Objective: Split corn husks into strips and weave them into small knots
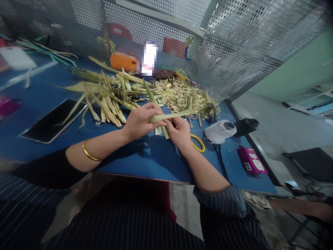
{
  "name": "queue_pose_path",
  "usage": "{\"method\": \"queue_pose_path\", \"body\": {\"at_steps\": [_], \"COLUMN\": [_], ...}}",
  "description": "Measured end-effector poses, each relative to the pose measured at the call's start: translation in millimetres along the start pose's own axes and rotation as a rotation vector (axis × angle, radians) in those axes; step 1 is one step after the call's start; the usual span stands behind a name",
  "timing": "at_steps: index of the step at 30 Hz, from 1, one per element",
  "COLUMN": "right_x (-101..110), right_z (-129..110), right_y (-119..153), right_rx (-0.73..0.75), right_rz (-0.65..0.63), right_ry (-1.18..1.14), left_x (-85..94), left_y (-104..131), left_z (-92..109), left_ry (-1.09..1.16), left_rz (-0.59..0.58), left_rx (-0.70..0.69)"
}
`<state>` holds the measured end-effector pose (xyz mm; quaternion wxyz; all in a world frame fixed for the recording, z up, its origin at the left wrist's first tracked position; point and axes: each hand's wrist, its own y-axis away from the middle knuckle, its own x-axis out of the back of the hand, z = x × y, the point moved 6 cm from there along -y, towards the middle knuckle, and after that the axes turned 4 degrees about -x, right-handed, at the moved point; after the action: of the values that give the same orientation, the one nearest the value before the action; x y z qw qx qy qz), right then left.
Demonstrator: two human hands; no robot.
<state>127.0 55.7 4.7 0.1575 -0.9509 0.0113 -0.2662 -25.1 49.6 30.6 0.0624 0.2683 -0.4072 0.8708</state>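
My left hand (142, 119) and my right hand (180, 132) meet over the near middle of the blue table, both closed on a pale green leaf strip (177, 115). One long end of the strip reaches right; other cut ends poke out below my fingers. The exact fold between the fingertips is hidden. Just beyond my left hand lies a bundle of dried leaves and stalks (109, 104). Past my right hand spreads a heap of dry plant scraps (182, 93). A yellow ring handle (198, 143) rests beside my right wrist.
A dark glossy tablet-like panel (53, 121) lies at left. To the right are a white thread spool (220, 131), a black cylinder (246, 124) and a purple packet (252, 160). An orange pouch (124, 61) sits before the perforated metal screen (156, 21). Another person's leg (296, 207) shows lower right.
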Motion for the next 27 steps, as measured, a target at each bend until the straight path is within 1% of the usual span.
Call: {"method": "queue_pose_path", "body": {"at_steps": [3,7,10,13,16,18,20,22,23,25,27], "right_x": [-2,-5,-9,-10,-11,-10,-7,-3,-2,-1,-4], "right_z": [8,7,3,1,-2,-4,-7,-9,-10,-9,-5], "right_y": [-2,-2,0,0,0,0,0,-1,0,0,1], "right_rx": [-0.106,-0.201,-0.273,-0.281,-0.239,-0.204,-0.137,-0.061,-0.04,-0.051,-0.099], "right_rz": [-0.047,-0.136,-0.211,-0.243,-0.311,-0.343,-0.318,-0.251,-0.215,-0.153,-0.136], "right_ry": [-0.144,-0.359,-0.432,-0.511,-0.625,-0.687,-0.681,-0.634,-0.618,-0.626,-0.668], "left_x": [-2.4,-3.4,0.8,4.0,8.5,15.1,21.7,25.1,25.3,22.8,15.2], "left_y": [-1,0,-1,-2,-3,-4,-6,-6,-7,-7,-5], "left_z": [0,3,9,12,9,6,3,3,4,5,4], "left_ry": [-0.101,-0.26,-0.364,-0.393,-0.351,-0.303,-0.237,-0.151,-0.098,0.032,0.206], "left_rz": [-0.109,-0.268,-0.286,-0.281,-0.244,-0.164,-0.085,-0.048,-0.045,-0.068,-0.138], "left_rx": [-0.071,-0.131,-0.177,-0.185,-0.113,-0.025,0.075,0.158,0.19,0.243,0.319]}}
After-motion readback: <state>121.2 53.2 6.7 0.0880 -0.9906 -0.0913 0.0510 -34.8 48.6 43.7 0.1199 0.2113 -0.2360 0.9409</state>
